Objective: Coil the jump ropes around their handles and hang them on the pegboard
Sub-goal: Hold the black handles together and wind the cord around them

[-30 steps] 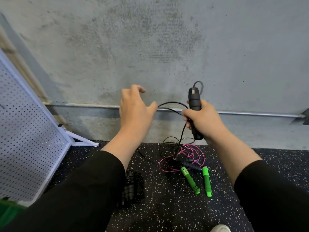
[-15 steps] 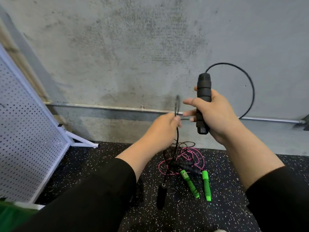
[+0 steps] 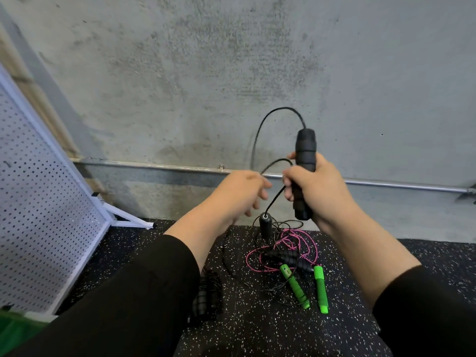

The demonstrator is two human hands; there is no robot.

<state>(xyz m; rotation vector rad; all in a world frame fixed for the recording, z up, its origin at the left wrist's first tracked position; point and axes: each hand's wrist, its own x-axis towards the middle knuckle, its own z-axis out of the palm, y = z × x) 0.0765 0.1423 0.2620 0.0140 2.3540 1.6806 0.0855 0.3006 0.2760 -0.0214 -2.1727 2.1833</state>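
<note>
Head view: hands [image 3: 278, 186] coil black rope [image 3: 257, 135] near pegboard's edge [image 3: 85, 191]

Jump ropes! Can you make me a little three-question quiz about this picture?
1. True or false: the right hand grips a black handle held upright.
2. What colour is the rope tangled on the floor by the green handles? A pink, B yellow, C white.
3. Where is the pegboard: at the left or the right of the picture?

Key: 1 true; 2 A; 3 left.
</note>
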